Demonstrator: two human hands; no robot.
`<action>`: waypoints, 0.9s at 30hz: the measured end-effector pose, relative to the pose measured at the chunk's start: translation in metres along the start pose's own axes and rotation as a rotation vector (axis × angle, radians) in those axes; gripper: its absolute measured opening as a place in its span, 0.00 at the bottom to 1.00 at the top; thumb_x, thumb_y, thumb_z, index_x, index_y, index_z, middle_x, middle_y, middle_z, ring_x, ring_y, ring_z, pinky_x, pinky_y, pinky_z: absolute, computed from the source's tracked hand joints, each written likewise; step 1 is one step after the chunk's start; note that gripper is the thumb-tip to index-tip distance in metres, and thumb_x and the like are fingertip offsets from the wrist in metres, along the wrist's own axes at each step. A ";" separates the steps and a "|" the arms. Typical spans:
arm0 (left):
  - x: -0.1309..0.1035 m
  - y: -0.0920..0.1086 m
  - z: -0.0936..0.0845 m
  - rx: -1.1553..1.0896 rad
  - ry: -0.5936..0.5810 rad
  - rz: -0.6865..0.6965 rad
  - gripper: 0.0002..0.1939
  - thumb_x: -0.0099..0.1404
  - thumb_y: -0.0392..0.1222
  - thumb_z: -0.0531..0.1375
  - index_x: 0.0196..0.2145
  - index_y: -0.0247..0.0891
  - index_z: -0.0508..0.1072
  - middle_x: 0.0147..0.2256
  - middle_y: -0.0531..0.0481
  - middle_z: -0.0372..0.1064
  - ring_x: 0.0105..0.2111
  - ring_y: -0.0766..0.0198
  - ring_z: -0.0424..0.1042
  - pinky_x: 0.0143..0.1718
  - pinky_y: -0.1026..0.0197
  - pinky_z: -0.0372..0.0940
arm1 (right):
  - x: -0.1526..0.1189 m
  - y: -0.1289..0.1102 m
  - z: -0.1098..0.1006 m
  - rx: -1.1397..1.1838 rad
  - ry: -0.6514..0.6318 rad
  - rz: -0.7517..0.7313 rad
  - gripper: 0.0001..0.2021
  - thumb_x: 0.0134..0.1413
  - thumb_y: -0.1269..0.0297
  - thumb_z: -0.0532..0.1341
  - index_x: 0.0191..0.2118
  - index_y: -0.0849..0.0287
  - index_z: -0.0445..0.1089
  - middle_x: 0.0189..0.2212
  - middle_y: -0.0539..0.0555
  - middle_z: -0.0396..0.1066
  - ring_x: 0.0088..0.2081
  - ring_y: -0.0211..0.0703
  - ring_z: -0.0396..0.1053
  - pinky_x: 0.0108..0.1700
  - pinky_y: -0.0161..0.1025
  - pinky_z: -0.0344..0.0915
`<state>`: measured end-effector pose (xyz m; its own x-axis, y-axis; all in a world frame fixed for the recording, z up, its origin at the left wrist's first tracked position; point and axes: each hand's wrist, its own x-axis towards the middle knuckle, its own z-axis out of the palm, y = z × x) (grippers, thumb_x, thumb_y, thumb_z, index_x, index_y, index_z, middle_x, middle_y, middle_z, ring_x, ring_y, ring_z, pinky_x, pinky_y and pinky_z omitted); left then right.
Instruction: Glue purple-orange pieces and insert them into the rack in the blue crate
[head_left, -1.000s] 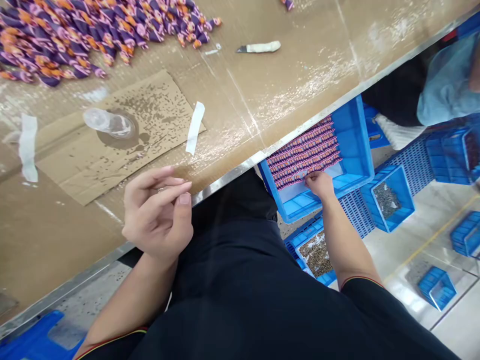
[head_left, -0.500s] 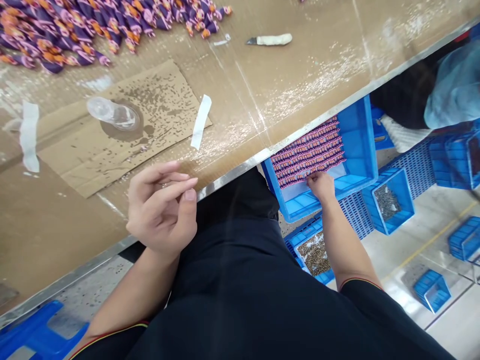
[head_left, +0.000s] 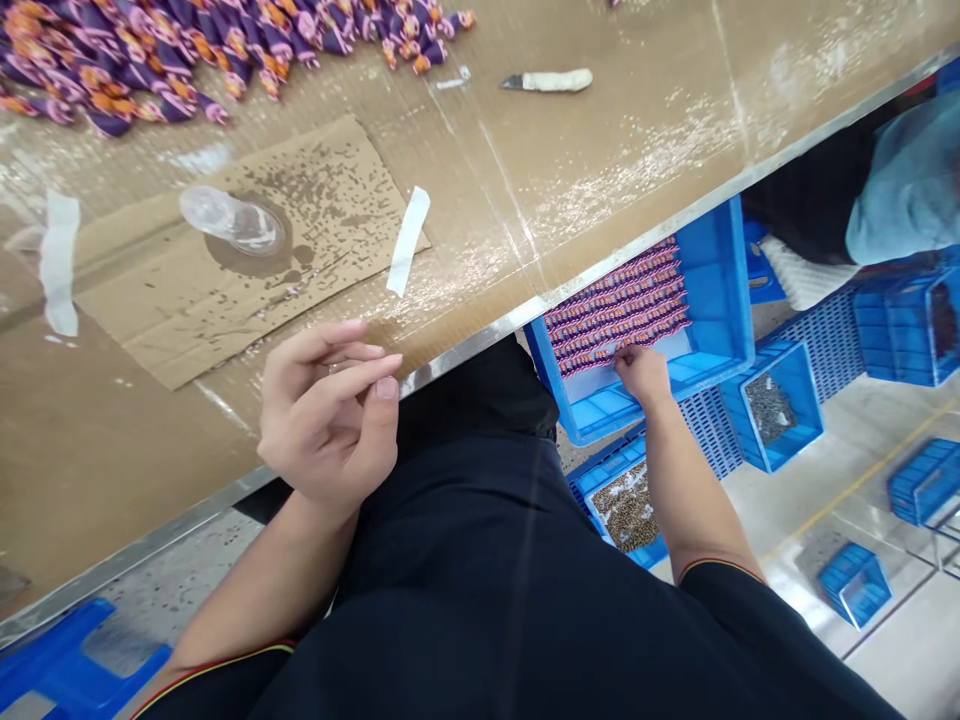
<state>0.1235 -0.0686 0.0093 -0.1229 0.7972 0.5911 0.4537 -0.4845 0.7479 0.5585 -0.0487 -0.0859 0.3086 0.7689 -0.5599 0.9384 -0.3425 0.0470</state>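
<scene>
My left hand (head_left: 328, 415) hovers over the table's near edge, palm turned inward, fingers loosely curved and apart with nothing in them. My right hand (head_left: 643, 374) reaches into a blue plastic bin (head_left: 716, 280) below the table edge. Its fingers are pinched together at the nearest row of small purple, pink and orange twisted fabric pieces (head_left: 615, 305), laid in neat rows on a pale sheet. What the fingertips hold, if anything, is hidden. A loose pile of similar purple and orange fabric pieces (head_left: 187, 50) lies at the far left of the table.
On the table (head_left: 615, 150) are a wet cardboard sheet (head_left: 330, 200) taped down, a clear plastic cup (head_left: 255, 228) on it, and a knife with a wrapped handle (head_left: 555, 81). Blue bins of small parts (head_left: 772, 405) stand at right. Another person's light-blue sleeve (head_left: 907, 180) shows upper right.
The view has shifted slightly, so the table items sit a little further right. Both hands keep nearly the same pose and place.
</scene>
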 end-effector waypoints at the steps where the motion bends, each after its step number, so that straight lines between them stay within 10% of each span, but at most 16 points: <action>1: 0.000 0.000 0.000 0.005 -0.003 0.000 0.28 0.67 0.26 0.68 0.59 0.52 0.86 0.61 0.49 0.81 0.44 0.66 0.83 0.43 0.59 0.80 | 0.001 0.001 0.001 0.001 0.004 -0.005 0.17 0.66 0.72 0.62 0.51 0.61 0.88 0.49 0.64 0.89 0.54 0.60 0.85 0.60 0.46 0.75; 27: 0.000 -0.002 -0.001 0.022 -0.041 0.051 0.28 0.68 0.26 0.68 0.61 0.49 0.84 0.63 0.47 0.79 0.43 0.65 0.82 0.41 0.58 0.83 | 0.008 0.014 0.000 -0.026 -0.024 -0.093 0.15 0.67 0.70 0.64 0.54 0.59 0.86 0.48 0.62 0.89 0.54 0.60 0.86 0.61 0.50 0.77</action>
<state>0.1219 -0.0677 0.0084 -0.0635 0.7860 0.6150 0.4779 -0.5171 0.7101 0.5744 -0.0475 -0.0897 0.2164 0.7834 -0.5826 0.9666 -0.2559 0.0149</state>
